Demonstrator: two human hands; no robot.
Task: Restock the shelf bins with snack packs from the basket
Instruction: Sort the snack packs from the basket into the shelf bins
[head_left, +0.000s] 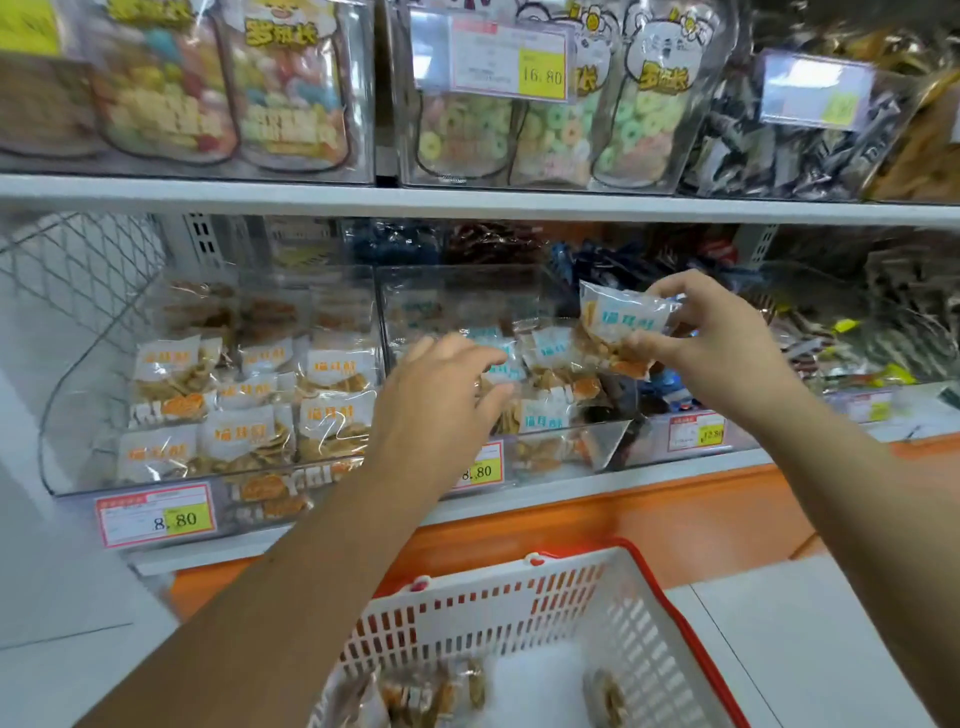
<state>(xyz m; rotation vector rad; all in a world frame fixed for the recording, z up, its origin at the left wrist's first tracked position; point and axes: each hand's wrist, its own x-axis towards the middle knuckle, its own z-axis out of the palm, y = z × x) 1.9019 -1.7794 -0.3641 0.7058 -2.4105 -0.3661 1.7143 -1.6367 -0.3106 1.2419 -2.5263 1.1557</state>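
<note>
clear-plastic snack pack (626, 327) pinched in right grip (696, 343) at two o'clock above the middle bin (467, 291); left grip (447, 384), fingers spread, hovers over packs (550, 353) inside. placing step; next, lower it in.

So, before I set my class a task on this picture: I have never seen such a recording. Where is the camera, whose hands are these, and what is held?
There is no machine: a person restocks a shop shelf, filmed by one camera worn on the head, looking forward and down at the hands. The right hand pinches a snack pack with blue writing near the middle clear bin. The left hand reaches onto the packs in that bin; whether its fingers grip one cannot be seen. Below stands a white basket with a red rim, a few loose packs inside.
</note>
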